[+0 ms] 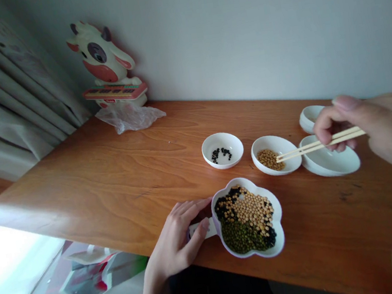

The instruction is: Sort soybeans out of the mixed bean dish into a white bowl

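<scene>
My left hand (180, 240) is closed around the short handle of a white flower-shaped bowl (275, 204) near the table's front edge. Inside it lie yellow soybeans (252, 207), green mung beans (241, 236) and black beans (271, 240). My right hand (374, 130) grips a pair of wooden chopsticks (323, 143). Their tips are over a small white bowl (289, 145) of soybeans (270, 160); whether a bean is between them I cannot tell. Left of that stands another white bowl (234, 140) with some black beans (224, 152).
Two more white bowls, a near one (345, 161) and a far one (310, 112), stand at the right, partly behind my right hand. A cow-shaped toy keyboard (110, 66) and a clear plastic bag (132, 117) sit at the table's back left. Bags (97, 274) are on the floor.
</scene>
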A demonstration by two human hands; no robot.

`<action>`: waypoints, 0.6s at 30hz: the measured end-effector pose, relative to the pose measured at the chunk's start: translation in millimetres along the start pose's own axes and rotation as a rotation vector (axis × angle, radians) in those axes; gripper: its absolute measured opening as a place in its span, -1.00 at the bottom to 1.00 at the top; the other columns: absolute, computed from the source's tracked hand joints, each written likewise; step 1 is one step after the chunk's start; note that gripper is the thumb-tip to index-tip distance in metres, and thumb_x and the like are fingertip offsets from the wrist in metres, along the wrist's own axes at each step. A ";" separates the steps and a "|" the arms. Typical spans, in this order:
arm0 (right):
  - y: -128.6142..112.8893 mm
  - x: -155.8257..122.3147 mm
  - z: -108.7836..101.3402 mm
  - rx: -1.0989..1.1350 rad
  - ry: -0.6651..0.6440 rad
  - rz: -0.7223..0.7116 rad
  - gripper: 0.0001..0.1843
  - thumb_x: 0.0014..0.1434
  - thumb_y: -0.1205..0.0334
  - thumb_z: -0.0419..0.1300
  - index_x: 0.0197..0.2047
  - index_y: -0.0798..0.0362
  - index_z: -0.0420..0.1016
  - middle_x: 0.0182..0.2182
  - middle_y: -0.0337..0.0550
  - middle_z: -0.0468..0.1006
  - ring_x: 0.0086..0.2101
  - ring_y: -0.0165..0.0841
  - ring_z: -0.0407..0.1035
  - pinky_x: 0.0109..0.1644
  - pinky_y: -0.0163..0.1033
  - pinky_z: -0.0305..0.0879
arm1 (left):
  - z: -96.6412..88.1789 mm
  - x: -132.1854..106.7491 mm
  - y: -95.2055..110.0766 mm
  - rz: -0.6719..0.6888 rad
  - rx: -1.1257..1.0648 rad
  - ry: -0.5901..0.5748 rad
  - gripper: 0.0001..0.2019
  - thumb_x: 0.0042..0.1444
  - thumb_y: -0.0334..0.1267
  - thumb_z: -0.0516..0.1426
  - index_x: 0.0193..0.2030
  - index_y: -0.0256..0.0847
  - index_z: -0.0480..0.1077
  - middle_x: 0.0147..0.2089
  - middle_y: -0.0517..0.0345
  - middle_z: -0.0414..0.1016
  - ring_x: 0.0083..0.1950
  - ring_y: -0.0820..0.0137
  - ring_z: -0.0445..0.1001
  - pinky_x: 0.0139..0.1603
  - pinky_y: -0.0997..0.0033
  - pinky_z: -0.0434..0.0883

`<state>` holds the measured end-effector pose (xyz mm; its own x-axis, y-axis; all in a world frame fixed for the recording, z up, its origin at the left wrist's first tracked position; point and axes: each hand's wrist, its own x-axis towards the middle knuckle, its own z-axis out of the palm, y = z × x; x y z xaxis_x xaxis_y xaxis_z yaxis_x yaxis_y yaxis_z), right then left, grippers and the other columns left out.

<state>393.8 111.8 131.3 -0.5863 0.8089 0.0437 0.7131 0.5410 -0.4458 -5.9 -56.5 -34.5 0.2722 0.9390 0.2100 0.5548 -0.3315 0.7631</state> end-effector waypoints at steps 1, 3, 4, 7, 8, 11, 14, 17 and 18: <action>0.0 0.4 -1.6 0.028 0.067 0.060 -0.29 0.64 -0.31 -0.26 -0.28 -0.13 0.49 -0.38 -0.11 0.61 -0.37 -0.18 0.42 -0.22 0.00 0.31 | 0.1 -0.2 -0.6 -0.002 0.000 -0.001 -0.57 0.62 -0.11 0.13 0.51 -0.05 0.51 0.39 -0.06 0.69 0.25 0.03 0.69 0.29 0.05 0.51; -5.6 2.3 -3.0 0.090 0.179 0.166 -0.27 0.61 -0.39 -0.13 -0.33 -0.09 0.52 -0.42 -0.12 0.59 -0.39 -0.22 0.43 -0.22 -0.02 0.32 | 0.4 -1.1 -2.2 -0.007 0.001 0.002 -0.58 0.62 -0.11 0.13 0.51 -0.04 0.50 0.38 -0.05 0.70 0.25 0.03 0.69 0.29 0.05 0.51; -9.3 3.3 -3.0 0.101 0.186 0.188 -0.25 0.60 -0.41 -0.12 -0.35 -0.08 0.52 -0.43 -0.12 0.58 -0.40 -0.25 0.43 -0.22 -0.02 0.32 | 0.8 -1.7 -3.2 -0.008 0.002 0.005 -0.58 0.62 -0.11 0.13 0.51 -0.04 0.50 0.37 -0.06 0.70 0.25 0.03 0.69 0.30 0.05 0.51; -16.9 4.8 -2.6 0.135 0.186 0.206 -0.23 0.60 -0.43 -0.10 -0.36 -0.04 0.52 -0.45 -0.14 0.55 -0.41 -0.30 0.41 -0.22 -0.03 0.28 | 1.9 -3.4 -6.3 -0.007 0.003 0.013 -0.57 0.63 -0.11 0.13 0.52 -0.04 0.49 0.37 -0.07 0.69 0.28 0.02 0.68 0.32 0.03 0.50; -18.1 4.6 -2.5 0.148 0.185 0.205 -0.23 0.60 -0.43 -0.10 -0.35 -0.04 0.52 -0.45 -0.14 0.54 -0.42 -0.31 0.40 -0.22 -0.04 0.27 | 2.2 -3.9 -7.1 -0.006 0.002 0.014 -0.57 0.63 -0.10 0.13 0.53 -0.04 0.49 0.38 -0.07 0.69 0.28 0.02 0.68 0.33 0.02 0.51; -23.0 3.7 -1.7 0.151 0.175 0.168 -0.21 0.59 -0.45 -0.12 -0.36 -0.04 0.51 -0.44 -0.14 0.56 -0.40 -0.30 0.40 -0.21 -0.04 0.26 | 2.1 -5.1 -8.0 -0.006 0.000 0.015 -0.57 0.62 -0.11 0.15 0.53 -0.01 0.49 0.38 -0.04 0.70 0.28 0.02 0.68 0.33 0.02 0.51; -37.0 4.4 2.5 0.132 0.124 0.092 -0.17 0.57 -0.49 -0.15 -0.39 -0.04 0.51 -0.42 -0.13 0.60 -0.39 -0.29 0.40 -0.20 -0.06 0.26 | 0.8 -5.1 -7.0 -0.009 -0.001 0.022 -0.56 0.61 -0.11 0.15 0.53 0.02 0.50 0.38 -0.02 0.70 0.28 0.02 0.70 0.32 0.02 0.53; -56.8 7.6 12.0 0.152 0.038 0.009 -0.18 0.61 -0.43 -0.17 -0.41 -0.04 0.51 -0.49 -0.19 0.53 -0.45 -0.31 0.35 -0.21 -0.08 0.23 | -0.4 -4.1 -6.3 -0.003 -0.002 0.017 -0.55 0.61 -0.10 0.15 0.55 0.04 0.49 0.37 -0.01 0.71 0.24 0.03 0.71 0.29 0.03 0.55; -63.0 8.9 16.2 0.167 0.006 -0.031 -0.19 0.62 -0.40 -0.17 -0.40 -0.04 0.52 -0.49 -0.19 0.53 -0.44 -0.31 0.35 -0.22 -0.09 0.23 | -0.7 -3.9 -6.4 0.000 -0.002 0.015 -0.55 0.61 -0.10 0.15 0.55 0.05 0.49 0.37 -0.01 0.71 0.24 0.04 0.71 0.28 0.04 0.55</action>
<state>337.4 81.2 145.3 -0.6046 0.7939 0.0652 0.6203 0.5205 -0.5868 -11.1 -57.9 -39.7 0.2599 0.9405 0.2190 0.5533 -0.3309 0.7644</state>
